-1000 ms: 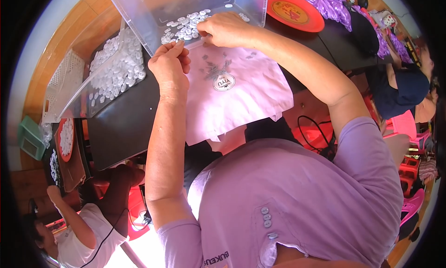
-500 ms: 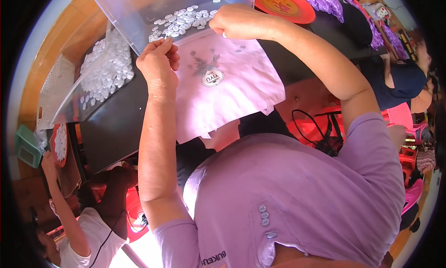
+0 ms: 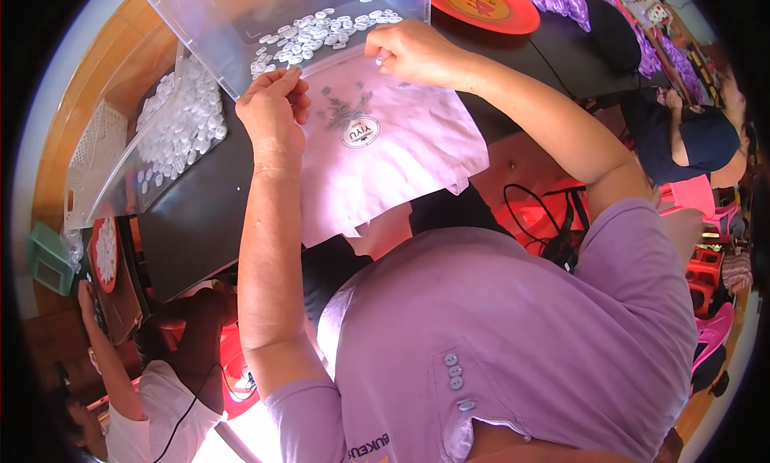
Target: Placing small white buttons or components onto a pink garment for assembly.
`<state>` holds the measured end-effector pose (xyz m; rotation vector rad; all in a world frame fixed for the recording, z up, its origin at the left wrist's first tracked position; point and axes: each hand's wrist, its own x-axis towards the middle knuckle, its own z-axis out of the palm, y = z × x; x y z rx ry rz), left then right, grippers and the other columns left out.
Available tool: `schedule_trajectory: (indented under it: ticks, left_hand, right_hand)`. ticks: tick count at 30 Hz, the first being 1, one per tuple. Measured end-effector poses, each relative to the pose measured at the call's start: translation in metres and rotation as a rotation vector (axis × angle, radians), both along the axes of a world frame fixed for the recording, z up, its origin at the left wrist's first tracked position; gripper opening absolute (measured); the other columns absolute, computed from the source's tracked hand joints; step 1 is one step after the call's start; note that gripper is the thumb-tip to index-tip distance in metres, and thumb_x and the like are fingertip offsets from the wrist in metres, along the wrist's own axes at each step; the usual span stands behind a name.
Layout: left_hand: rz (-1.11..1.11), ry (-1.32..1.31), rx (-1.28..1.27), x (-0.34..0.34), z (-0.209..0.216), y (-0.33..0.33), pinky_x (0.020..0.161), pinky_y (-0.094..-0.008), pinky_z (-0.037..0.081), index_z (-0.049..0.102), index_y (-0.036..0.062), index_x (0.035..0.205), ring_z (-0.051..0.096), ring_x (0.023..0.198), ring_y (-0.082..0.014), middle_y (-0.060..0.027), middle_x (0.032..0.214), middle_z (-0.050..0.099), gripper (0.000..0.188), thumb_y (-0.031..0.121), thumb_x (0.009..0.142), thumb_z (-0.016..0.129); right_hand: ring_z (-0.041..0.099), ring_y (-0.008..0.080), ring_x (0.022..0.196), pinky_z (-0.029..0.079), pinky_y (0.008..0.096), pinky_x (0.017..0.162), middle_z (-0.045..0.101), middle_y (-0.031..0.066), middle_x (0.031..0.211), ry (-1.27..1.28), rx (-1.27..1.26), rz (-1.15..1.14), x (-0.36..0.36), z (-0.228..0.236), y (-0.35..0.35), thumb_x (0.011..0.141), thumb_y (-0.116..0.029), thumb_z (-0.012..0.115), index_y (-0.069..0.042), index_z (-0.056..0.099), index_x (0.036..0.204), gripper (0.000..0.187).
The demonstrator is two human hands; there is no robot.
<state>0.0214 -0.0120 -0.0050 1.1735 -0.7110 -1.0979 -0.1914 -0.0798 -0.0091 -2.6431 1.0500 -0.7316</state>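
Observation:
My left hand (image 3: 273,106) is closed in a pinch, with a small white oval piece (image 3: 295,60) at the tips of thumb and forefinger. My right hand (image 3: 417,54) has its fingers curled together beside the scattered white oval pieces (image 3: 317,31); whether something sits between the fingertips I cannot make out. Those pieces lie in a clear plastic bin (image 3: 233,18) at the far side. A pink cloth (image 3: 401,154) with a dark printed emblem stretches from the bin's near edge toward my lap, below both hands.
Left of the bin, a second clear container (image 3: 112,170) holds a heap of white pieces (image 3: 183,126). A red round tray (image 3: 513,10) lies at the far right on the black table (image 3: 192,230), near purple shiny packages (image 3: 561,2). Another person (image 3: 152,415) works at lower left.
My right hand has dropped slightly toward me, and its fingers show more clearly. My left hand keeps its pinch almost in place. The view has shifted a little.

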Motion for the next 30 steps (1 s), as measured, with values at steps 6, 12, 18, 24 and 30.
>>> schedule_trajectory:
  ticks: [6, 12, 18, 24, 30]
  left_hand:
    - [-0.033, -0.029, -0.003, -0.002, 0.0, 0.001, 0.042, -0.0251, 0.032, 0.059, -0.0028, 0.085, 0.052, 0.051, -0.014, -0.0076, 0.068, 0.059, 0.01, 0.004, 0.084, 0.066]
    - [-0.054, -0.053, -0.011, -0.001, -0.002, 0.0, 0.042, -0.0245, 0.033, 0.06, -0.0034, 0.087, 0.052, 0.051, -0.0139, -0.0077, 0.068, 0.059, 0.01, 0.005, 0.084, 0.065]
    - [-0.119, -0.073, -0.031, -0.002, 0.0, 0.001, 0.043, -0.0234, 0.034, 0.06, -0.0036, 0.088, 0.053, 0.054, -0.0131, -0.0078, 0.07, 0.06, 0.012, 0.007, 0.085, 0.065]
    - [-0.13, -0.062, -0.074, -0.004, 0.0, 0.004, 0.044, -0.0234, 0.034, 0.059, -0.0032, 0.088, 0.052, 0.054, -0.0128, -0.0076, 0.071, 0.06, 0.012, 0.007, 0.086, 0.065]
    - [-0.072, -0.016, -0.089, -0.005, 0.001, 0.003, 0.042, -0.0243, 0.034, 0.059, -0.0032, 0.087, 0.051, 0.05, -0.0128, -0.0083, 0.068, 0.059, 0.013, 0.007, 0.085, 0.065]
  right_hand:
    - [0.062, 0.0291, 0.082, 0.047, 0.043, 0.07, 0.063, 0.0087, 0.086, 0.103, -0.135, -0.146, -0.007, 0.002, 0.005, 0.078, -0.015, 0.064, -0.004, 0.061, 0.085, 0.013]
    - [0.063, 0.0322, 0.091, 0.048, 0.0465, 0.074, 0.065, 0.0116, 0.09, 0.253, -0.068, -0.135, -0.001, 0.005, 0.008, 0.078, -0.014, 0.062, -0.004, 0.064, 0.085, 0.012]
    - [0.063, 0.0355, 0.084, 0.048, 0.0481, 0.071, 0.066, 0.0154, 0.086, 0.32, -0.121, -0.181, 0.003, 0.009, 0.004, 0.081, -0.012, 0.057, -0.002, 0.064, 0.084, 0.012]
    - [0.057, 0.0169, 0.058, 0.046, 0.0331, 0.055, 0.06, 0.0076, 0.071, -0.373, 0.637, -0.061, 0.036, 0.037, 0.004, 0.087, -0.021, 0.062, 0.001, 0.064, 0.089, 0.022]
    - [0.052, 0.0111, 0.056, 0.042, 0.0261, 0.051, 0.057, 0.0029, 0.069, -0.539, 0.636, -0.019, 0.061, 0.027, 0.0, 0.088, -0.021, 0.063, 0.001, 0.064, 0.089, 0.022]
